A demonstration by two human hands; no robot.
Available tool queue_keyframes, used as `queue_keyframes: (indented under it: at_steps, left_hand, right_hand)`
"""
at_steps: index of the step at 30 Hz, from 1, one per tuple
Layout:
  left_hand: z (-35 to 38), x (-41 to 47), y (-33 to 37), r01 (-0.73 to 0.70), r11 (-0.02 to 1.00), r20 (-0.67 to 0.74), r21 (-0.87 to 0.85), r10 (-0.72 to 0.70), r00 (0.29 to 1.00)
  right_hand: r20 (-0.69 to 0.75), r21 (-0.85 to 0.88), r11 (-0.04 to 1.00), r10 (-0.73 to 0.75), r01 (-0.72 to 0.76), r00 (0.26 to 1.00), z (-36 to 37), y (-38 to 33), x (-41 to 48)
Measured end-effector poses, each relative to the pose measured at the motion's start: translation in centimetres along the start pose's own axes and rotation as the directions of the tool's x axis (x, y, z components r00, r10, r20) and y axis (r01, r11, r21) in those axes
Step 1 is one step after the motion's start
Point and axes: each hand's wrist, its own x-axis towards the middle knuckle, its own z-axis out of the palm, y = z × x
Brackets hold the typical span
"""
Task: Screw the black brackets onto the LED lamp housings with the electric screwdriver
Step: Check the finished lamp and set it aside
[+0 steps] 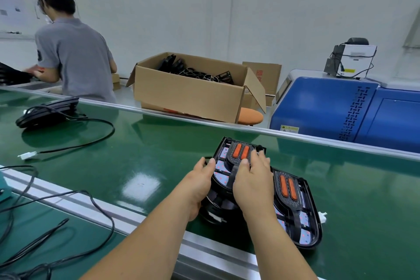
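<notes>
Green conveyor belt (pixel 141 143) fills the lower view, with a cardboard box (pixel 193 95) of black parts beyond its far rail at 12 o'clock, a blue machine (pixel 341 109) at 3 o'clock and another person (pixel 72 52) working at 10 o'clock.

Both lamp housings lie on the belt at about 5 o'clock. The left housing (pixel 221 151) sits tilted on something dark below it (perhaps another housing; the hands hide it). The right housing (pixel 313 218) lies flat just beside it, and their edges meet under the right wrist. Each carries a paddle-shaped black bracket (pixel 234 161) with two orange inserts.

The left hand (pixel 200 179) grips the left housing's 9 o'clock edge, with the thumb on top and the fingers wrapped under. The right hand (pixel 252 179) rests on the bracket with its fingers spread and fairly straight, pressing down and holding nothing. No electric screwdriver is in view, so I judge this a seating or positioning step, with no screw being driven yet.

What could go wrong:
- **Slipping:** the tilted housing could slide off its perch if either hand lets go.
- **Misalignment:** the bracket could shift off its screw holes if the press is uneven, and a screw would then go in crooked.
- **Snagging:** the loose cables (pixel 86 143) at 9 o'clock could catch a reaching arm.
</notes>
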Motion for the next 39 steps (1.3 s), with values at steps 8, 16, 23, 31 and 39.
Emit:
queue_keyframes:
  at_steps: [8, 16, 23, 31, 39]
  left_hand:
    - [-1.0, -0.5, 0.7, -0.085, 0.989, -0.078, 0.117, 0.095, 0.992]
    - [-7.2, -4.7, 4.4, -0.169, 0.984, -0.293, 0.053, 0.177, 0.939]
    - [-20.9, -14.0, 6.4, -0.325, 0.945, -0.655, 0.015, 0.255, 0.711]
    - [-32.3, -29.4, 0.2, -0.362, 0.932, -0.927, -0.012, 0.126, 0.353]
    - [-36.2, -40.0, -7.1, -0.377, 0.923, -0.995, -0.077, -0.044, 0.095]
  right_hand:
    - [0.020, -0.177, 0.983, 0.050, -0.045, 0.999, -0.6, -0.7, -0.7]
    - [0.178, -0.006, 0.958, -0.279, 0.285, 0.943, 4.0, -6.9, -4.4]
    - [0.530, 0.207, 0.887, -0.456, 0.412, 0.715, 13.9, -14.2, -12.1]
    - [0.712, 0.393, 0.811, -0.567, 0.434, 0.414, 21.1, -20.6, -24.1]
    - [0.771, 0.505, 0.775, -0.603, 0.381, 0.206, 25.0, -24.2, -33.9]
